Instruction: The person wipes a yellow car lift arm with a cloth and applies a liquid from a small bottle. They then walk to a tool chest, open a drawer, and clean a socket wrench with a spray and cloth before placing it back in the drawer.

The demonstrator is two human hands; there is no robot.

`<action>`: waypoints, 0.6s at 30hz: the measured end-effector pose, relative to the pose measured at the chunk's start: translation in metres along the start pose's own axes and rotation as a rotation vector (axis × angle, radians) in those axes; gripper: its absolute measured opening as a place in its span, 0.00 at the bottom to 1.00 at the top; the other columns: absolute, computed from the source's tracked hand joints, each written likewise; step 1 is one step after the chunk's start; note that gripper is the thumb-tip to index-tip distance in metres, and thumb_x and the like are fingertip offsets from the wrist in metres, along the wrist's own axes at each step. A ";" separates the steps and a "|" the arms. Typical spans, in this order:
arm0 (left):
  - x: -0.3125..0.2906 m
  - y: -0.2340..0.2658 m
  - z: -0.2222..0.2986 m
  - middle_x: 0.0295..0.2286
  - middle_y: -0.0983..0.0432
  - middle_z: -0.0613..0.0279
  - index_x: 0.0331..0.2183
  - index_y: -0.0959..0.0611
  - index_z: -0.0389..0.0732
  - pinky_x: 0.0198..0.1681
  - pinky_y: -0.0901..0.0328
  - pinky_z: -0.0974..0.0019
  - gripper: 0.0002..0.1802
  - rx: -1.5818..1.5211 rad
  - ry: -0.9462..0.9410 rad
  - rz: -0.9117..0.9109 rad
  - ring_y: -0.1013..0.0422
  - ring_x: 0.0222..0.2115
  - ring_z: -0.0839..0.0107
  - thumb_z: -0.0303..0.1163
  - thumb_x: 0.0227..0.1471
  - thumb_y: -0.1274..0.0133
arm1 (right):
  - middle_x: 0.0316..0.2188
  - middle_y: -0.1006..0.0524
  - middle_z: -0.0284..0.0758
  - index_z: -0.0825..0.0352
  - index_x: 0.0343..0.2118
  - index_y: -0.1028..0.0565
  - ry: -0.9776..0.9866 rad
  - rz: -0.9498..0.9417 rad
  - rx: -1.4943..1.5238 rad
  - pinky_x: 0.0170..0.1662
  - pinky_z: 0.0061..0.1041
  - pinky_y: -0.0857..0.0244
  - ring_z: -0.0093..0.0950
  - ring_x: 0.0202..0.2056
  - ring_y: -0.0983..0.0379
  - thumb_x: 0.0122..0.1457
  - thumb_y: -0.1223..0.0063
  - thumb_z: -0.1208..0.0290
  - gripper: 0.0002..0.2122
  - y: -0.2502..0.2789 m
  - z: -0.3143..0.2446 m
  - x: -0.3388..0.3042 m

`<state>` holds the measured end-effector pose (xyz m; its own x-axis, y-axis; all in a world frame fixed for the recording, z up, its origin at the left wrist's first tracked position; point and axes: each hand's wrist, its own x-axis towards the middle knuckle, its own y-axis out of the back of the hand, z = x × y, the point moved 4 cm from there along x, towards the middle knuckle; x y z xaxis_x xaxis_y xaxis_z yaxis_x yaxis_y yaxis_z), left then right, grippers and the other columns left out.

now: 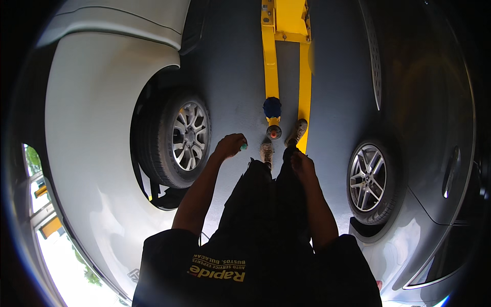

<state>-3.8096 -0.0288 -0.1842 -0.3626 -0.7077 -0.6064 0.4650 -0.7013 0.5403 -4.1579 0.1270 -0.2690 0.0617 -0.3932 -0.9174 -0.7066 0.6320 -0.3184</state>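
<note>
Yellow steel forms the lift [290, 37], lying between a white car [87, 102] on its left and a dark car [434, 194] on its right, presumably to serve either side. Left of the lift's near end, the left hand [231, 146] holds a small green thing [244, 147] at its fingertips, a narrow pinch that probably suits so slight an object. Just short of the lift's right bar, the right hand [303, 166] hangs by the trousers [255, 204], perhaps resting; whether it grips anything, I cannot tell.
</note>
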 end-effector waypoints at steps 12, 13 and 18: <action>0.170 -0.051 0.014 0.35 0.13 0.42 0.40 0.14 0.42 0.45 0.25 0.39 0.24 0.109 0.290 0.010 0.16 0.39 0.40 0.54 0.68 0.50 | 0.36 0.13 0.33 0.61 0.47 0.16 -0.090 0.235 -0.170 0.41 0.28 0.29 0.24 0.34 0.19 0.70 0.45 0.54 0.16 -0.017 -0.058 0.186; 0.188 -0.068 -0.007 0.35 0.13 0.43 0.41 0.13 0.43 0.45 0.24 0.39 0.23 0.127 0.258 0.007 0.16 0.39 0.40 0.53 0.68 0.49 | 0.37 0.13 0.33 0.61 0.47 0.16 -0.095 0.233 -0.163 0.42 0.28 0.29 0.25 0.34 0.19 0.70 0.45 0.54 0.16 -0.012 -0.048 0.212; 0.315 -0.132 -0.090 0.36 0.12 0.46 0.44 0.13 0.45 0.47 0.23 0.41 0.20 0.204 0.124 -0.024 0.15 0.40 0.42 0.49 0.66 0.48 | 0.28 0.19 0.30 0.62 0.41 0.18 -0.238 0.414 -0.205 0.29 0.31 0.39 0.25 0.24 0.28 0.64 0.41 0.56 0.13 0.007 0.013 0.328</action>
<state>-3.9130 -0.1512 -0.4992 -0.2637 -0.6834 -0.6808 0.2803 -0.7296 0.6238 -4.1331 0.0111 -0.5748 -0.1108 0.0402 -0.9930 -0.8281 0.5488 0.1146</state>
